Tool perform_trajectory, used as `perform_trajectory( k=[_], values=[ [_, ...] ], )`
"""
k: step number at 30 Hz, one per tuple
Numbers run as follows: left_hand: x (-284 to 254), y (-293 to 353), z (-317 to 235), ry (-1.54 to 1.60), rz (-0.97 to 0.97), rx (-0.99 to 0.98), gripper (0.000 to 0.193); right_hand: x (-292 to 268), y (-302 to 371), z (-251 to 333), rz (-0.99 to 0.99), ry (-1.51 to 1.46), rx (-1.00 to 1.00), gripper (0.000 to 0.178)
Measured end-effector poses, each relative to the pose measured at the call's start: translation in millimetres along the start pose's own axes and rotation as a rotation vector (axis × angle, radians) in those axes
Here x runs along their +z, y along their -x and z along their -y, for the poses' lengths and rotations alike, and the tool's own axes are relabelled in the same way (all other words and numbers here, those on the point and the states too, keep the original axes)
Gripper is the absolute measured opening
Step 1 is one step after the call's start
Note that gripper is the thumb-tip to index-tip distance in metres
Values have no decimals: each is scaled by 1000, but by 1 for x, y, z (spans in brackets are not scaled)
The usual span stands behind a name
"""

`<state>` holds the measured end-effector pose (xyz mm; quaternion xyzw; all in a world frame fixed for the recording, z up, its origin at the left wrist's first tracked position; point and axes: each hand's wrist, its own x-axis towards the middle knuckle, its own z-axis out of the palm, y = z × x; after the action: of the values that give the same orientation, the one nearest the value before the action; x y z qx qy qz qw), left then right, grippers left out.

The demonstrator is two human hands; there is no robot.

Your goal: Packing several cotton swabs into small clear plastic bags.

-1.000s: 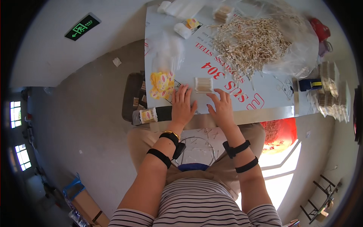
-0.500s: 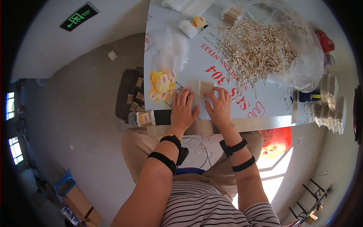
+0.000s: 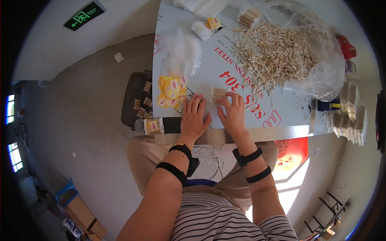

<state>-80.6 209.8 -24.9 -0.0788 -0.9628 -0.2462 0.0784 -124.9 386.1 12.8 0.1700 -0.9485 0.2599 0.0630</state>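
A neat row of cotton swabs (image 3: 217, 96) lies flat side by side on the table near its front edge. My right hand (image 3: 234, 116) rests at the right side of this row, fingertips touching its end, thumb and forefinger apart. To the left of the row, my left hand (image 3: 194, 120) lies on the table with its fingers stretched out and nothing in it. Just beyond its fingertips is a pile of small yellow-and-white printed labels (image 3: 172, 90). A large loose heap of cotton swabs (image 3: 277, 56) spreads over the far right, partly in a clear plastic bag (image 3: 317, 82).
Clear plastic sleeves (image 3: 177, 56) lie behind the labels. A packed bundle of swabs (image 3: 153, 126) sits at the front left corner, above a dark bin (image 3: 128, 100) holding several packs. Bagged swab bundles (image 3: 350, 120) stand at the right edge. A white roll (image 3: 201, 31) lies farther back.
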Motion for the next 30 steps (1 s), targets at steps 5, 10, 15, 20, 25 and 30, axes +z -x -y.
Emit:
perform_trajectory(
  k=[5, 10, 15, 20, 25, 30],
  values=[
    [0, 0, 0, -5, -8, 3, 59, 3, -5, -2, -18, 23, 1, 32],
    [-1, 0, -1, -16, 0, -3, 57, 4, -6, -4, 23, 16, 11, 32],
    [-1, 0, 0, -19, 11, -7, 58, 6, -11, -4, -35, -1, -4, 30],
    [0, 0, -1, -21, 12, -6, 58, 8, -13, -5, -50, 10, -1, 29],
    [0, 0, 0, -32, 18, -8, 58, 6, -15, -5, -29, 9, -9, 31],
    [0, 0, 0, -26, 18, -10, 58, 7, -20, -10, -52, 23, 5, 32]
  ],
)
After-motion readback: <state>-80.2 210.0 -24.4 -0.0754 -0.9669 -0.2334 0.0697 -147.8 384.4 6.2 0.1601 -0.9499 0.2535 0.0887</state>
